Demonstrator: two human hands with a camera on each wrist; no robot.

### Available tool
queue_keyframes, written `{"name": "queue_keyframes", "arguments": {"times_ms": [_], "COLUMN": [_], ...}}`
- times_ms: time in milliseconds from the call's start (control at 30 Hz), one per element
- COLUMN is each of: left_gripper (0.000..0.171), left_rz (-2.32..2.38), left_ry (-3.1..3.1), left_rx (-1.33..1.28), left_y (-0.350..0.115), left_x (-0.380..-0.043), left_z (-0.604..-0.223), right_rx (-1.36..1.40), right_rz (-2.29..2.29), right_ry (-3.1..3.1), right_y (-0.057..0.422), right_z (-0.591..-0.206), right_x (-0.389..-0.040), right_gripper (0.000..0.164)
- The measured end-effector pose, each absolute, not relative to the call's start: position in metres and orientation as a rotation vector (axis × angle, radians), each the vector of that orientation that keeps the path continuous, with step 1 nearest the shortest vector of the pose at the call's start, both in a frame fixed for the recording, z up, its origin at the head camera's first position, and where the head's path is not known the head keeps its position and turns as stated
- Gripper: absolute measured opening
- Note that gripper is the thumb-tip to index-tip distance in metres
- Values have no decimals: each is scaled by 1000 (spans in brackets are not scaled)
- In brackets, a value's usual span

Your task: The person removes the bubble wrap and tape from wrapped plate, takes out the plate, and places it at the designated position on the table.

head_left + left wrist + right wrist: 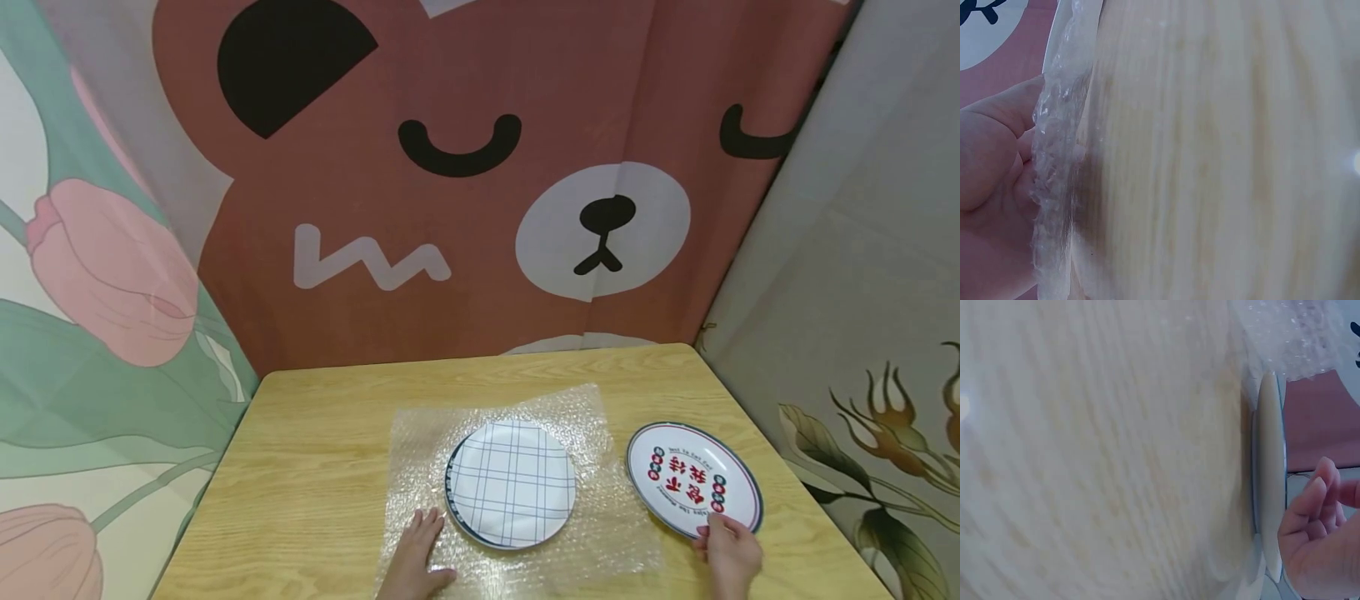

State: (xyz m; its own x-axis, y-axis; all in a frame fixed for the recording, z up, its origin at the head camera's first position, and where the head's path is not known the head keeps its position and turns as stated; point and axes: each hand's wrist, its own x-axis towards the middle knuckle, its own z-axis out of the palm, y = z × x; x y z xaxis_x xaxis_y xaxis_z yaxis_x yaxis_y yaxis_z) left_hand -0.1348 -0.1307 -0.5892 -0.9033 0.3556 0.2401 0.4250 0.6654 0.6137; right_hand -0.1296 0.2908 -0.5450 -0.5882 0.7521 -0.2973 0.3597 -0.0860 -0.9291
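Note:
A white plate with a blue checked pattern (512, 483) lies on a sheet of bubble wrap (420, 442). From under its left side shows a dark blue patterned rim (453, 504), apparently of another plate. My left hand (415, 554) rests on the wrap left of these plates, fingers extended; the wrap's edge (1054, 187) hides part of it in the left wrist view. To the right, an oval-looking plate with red characters (686, 467) lies on the table. Over its near rim is my right hand (731, 550), fingers loosely bent with nothing seen between them; contact is unclear.
The light wooden table (300, 467) extends left of the wrap and behind the plates. A curtain with a bear's face (480, 208) hangs at the back. Printed cloths with flowers, one on the left (112, 267) and one on the right (862, 292), enclose the sides.

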Motion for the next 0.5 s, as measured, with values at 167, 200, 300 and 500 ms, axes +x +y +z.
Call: {"name": "queue_keyframes", "arguments": {"times_ms": [167,200,300,500], "left_gripper": [78,78,78,78], "left_rz": [-1087,-1090,-1079,-1074], "left_ry": [-2796,-2799,-2793,-2764], "left_rx": [-647,-645,-647,-656], "left_y": [-130,-130,-130,-130], "left_x": [-135,-135,-135,-134], "left_z": [-589,-588,-588,-588], "right_rx": [-1066,-1040,-965,-786], "right_rz": [1764,1765,1751,1677], "right_ry": [-1949,-1973,-2068,-2317], "right_y": [288,288,287,286], "right_z": [-544,-544,-543,-540], "right_x": [-130,-130,-130,-130], "right_gripper": [38,37,35,36]}}
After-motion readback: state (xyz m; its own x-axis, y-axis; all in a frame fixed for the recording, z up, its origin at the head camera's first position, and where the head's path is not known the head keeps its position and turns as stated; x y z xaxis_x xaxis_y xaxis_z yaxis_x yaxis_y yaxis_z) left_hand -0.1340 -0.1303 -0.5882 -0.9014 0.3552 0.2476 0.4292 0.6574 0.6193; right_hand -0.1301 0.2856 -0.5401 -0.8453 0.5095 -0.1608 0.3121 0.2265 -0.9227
